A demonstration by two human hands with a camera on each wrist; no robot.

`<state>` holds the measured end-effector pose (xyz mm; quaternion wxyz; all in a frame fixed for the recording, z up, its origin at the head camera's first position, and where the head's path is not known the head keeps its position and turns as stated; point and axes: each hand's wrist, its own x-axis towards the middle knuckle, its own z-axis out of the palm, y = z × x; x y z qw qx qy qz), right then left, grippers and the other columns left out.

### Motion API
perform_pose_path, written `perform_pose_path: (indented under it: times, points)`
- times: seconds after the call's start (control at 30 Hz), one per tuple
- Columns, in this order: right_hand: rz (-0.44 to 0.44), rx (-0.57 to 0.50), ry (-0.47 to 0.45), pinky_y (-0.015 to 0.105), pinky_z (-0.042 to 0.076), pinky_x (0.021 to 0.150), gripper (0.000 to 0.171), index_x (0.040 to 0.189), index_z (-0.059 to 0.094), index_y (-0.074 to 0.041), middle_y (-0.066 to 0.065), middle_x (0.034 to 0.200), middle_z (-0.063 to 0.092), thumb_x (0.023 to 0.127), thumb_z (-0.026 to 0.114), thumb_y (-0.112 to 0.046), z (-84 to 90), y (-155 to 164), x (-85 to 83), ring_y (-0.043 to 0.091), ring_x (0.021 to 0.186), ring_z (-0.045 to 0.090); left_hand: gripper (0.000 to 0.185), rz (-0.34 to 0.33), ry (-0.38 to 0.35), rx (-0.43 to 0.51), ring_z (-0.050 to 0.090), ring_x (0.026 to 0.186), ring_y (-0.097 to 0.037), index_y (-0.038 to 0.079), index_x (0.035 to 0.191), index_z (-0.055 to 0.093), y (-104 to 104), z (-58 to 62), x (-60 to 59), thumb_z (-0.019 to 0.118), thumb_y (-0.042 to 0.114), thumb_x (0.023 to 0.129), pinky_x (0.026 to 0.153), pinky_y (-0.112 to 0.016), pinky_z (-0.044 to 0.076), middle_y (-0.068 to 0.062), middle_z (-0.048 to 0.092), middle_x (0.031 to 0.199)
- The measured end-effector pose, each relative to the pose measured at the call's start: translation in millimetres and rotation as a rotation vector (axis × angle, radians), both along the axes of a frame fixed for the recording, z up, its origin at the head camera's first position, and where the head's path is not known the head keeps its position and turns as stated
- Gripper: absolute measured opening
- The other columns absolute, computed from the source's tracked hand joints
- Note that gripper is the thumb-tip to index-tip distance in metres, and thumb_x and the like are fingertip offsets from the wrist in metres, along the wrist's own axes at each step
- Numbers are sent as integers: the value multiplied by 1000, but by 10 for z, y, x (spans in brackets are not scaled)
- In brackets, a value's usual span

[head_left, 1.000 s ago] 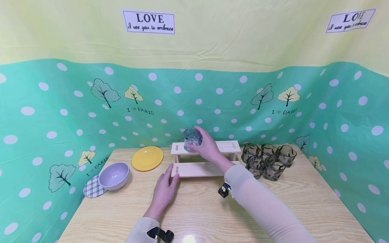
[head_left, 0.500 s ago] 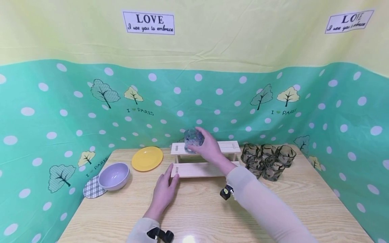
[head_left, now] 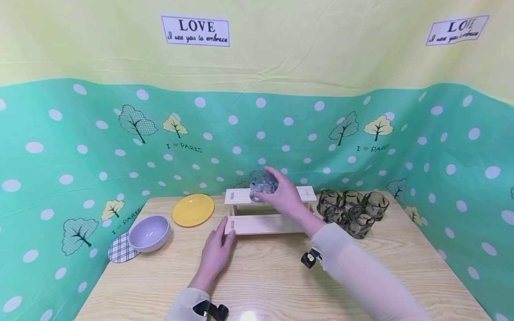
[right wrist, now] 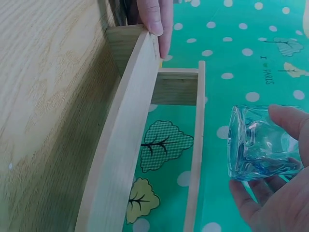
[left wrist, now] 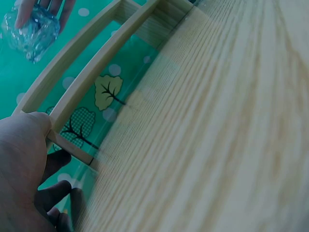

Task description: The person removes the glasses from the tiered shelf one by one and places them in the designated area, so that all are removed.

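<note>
My right hand [head_left: 286,192] grips a clear bluish glass tumbler [head_left: 261,183] by its sides, above the upper step of a two-step wooden shelf [head_left: 263,225]. In the right wrist view, a gap shows between the tumbler's base [right wrist: 236,145] and the upper board [right wrist: 198,145]. My left hand [head_left: 216,254] holds the left end of the lower step. Its thumb [right wrist: 153,21] lies against the board in the right wrist view, and its other fingers [left wrist: 50,195] reach round the end in the left wrist view.
Several smoky dark glasses [head_left: 359,218] stand grouped right of the shelf. To the left are a yellow plate [head_left: 193,209], a purple bowl [head_left: 149,233] and a checked round mat [head_left: 120,249] partly under the bowl. A printed cloth [head_left: 261,120] hangs behind the wooden table [head_left: 265,276].
My right hand has moved a little to the right with the tumbler, along the upper step. The left hand keeps its place on the shelf.
</note>
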<state>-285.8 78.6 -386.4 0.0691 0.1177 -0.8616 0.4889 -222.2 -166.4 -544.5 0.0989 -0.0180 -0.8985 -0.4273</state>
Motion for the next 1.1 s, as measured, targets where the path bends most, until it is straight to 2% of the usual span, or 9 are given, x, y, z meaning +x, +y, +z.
perform_pose_path:
  times: [0.27, 0.43, 0.8, 1.1]
  points:
    - [-13, 4, -19, 55, 57, 110, 99, 170, 44, -26, 11, 160, 55, 87, 98, -29, 100, 159, 149, 39, 136, 61, 61, 1, -10, 2, 35, 154, -62, 16, 172, 42, -4, 7, 1, 57, 39, 117, 124, -75, 32, -24, 50, 166]
    - [8, -34, -43, 47, 63, 101, 99, 171, 42, -25, 13, 158, 54, 88, 97, -26, 165, 299, 250, 40, 128, 66, 61, 1, -11, -1, 35, 154, -62, 16, 172, 42, -9, 5, 0, 57, 39, 117, 124, -75, 31, -24, 50, 166]
    - [4, -64, -61, 47, 64, 98, 100, 171, 41, -25, 16, 158, 53, 89, 97, -26, 209, 686, 465, 44, 132, 64, 61, -6, -13, 0, 35, 154, -61, 16, 172, 41, -2, -1, -3, 56, 39, 117, 124, -75, 32, -24, 51, 165]
    - [-71, 53, -41, 56, 61, 103, 102, 173, 38, -27, 18, 160, 51, 90, 95, -37, 259, 1096, 624, 44, 131, 62, 63, -13, -15, 3, 37, 153, -61, 16, 173, 39, -17, 13, -2, 55, 42, 118, 123, -75, 33, -29, 48, 165]
